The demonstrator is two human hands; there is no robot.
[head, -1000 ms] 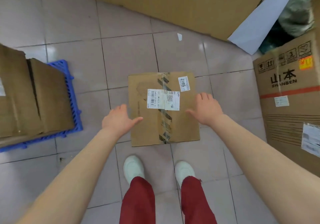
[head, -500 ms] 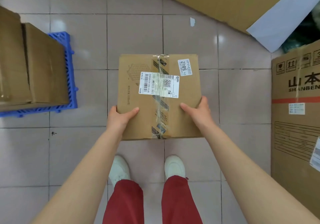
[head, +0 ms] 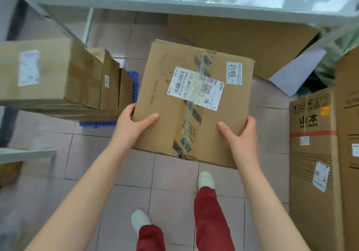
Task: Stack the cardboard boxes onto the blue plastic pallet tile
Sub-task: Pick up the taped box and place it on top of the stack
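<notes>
Left hand (head: pixel 130 126) and right hand (head: pixel 240 140) each grasp a side of the taped cardboard box (head: pixel 191 103), held above the floor. Blue pallet tile (head: pixel 134 87) to the left carries stacked boxes (head: pixel 58 75).

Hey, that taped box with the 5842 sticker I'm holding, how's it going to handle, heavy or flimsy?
The taped box is probably fairly light: the left hand and right hand hold it by its near corners only. It looks stiff enough, staying flat while tilted. The glossy tape may be slippery, so grip cardboard.

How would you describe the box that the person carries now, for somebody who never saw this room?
Above the tiled floor, between the two hands, is a flat cardboard box. Unlike the other boxes, it bears a small white sticker reading 5842.
</notes>
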